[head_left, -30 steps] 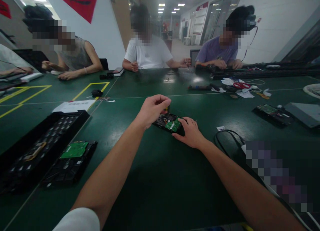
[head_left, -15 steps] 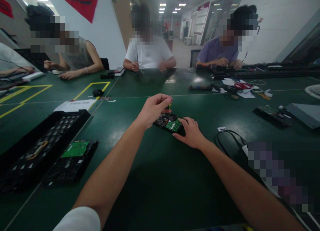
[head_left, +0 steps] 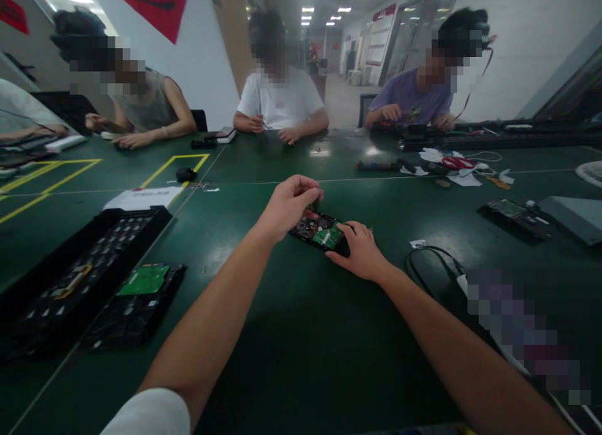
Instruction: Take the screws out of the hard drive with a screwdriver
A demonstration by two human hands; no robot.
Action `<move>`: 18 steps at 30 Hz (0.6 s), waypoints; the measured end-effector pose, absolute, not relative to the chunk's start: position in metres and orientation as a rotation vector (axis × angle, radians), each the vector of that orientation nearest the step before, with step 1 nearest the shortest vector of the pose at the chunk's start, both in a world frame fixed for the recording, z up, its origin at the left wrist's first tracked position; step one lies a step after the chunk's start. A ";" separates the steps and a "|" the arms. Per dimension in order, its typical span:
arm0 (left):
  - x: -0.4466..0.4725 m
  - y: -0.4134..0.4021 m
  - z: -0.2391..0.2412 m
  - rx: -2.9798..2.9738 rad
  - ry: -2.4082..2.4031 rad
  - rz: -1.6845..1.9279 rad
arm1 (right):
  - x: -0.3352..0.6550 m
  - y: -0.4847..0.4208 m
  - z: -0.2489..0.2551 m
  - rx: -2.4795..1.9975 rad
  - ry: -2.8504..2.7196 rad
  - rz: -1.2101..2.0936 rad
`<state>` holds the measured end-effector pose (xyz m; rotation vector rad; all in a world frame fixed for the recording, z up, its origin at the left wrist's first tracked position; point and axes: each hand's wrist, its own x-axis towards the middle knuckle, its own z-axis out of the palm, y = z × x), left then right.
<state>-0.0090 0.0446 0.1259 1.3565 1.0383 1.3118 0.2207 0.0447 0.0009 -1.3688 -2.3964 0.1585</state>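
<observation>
1. Green felt-like table top [head_left: 301,335] fills the head view; on it lies a black hard drive with a small green circuit board [head_left: 320,231], directly under both hands.
2. Left hand [head_left: 288,204] hovers over the drive's far-left corner, fingers curled into a pinch; whatever slim tool they may grip is hidden.
3. Right hand [head_left: 360,252] lies flat, fingers spread, pressing the drive's near-right edge.
4. Left of the left forearm sit a black slotted plastic tray [head_left: 70,278] and a second black drive with green board [head_left: 141,297].
5. Right of the right hand loops a black cable [head_left: 426,259].
</observation>
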 end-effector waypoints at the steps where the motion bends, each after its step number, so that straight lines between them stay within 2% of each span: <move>1: -0.008 0.044 0.127 1.329 1.018 1.304 | 0.221 0.045 0.001 -1.372 -2.396 0.156; 18: -0.009 0.048 0.120 1.429 1.065 1.311 | 0.221 0.046 0.001 -1.367 -2.396 0.179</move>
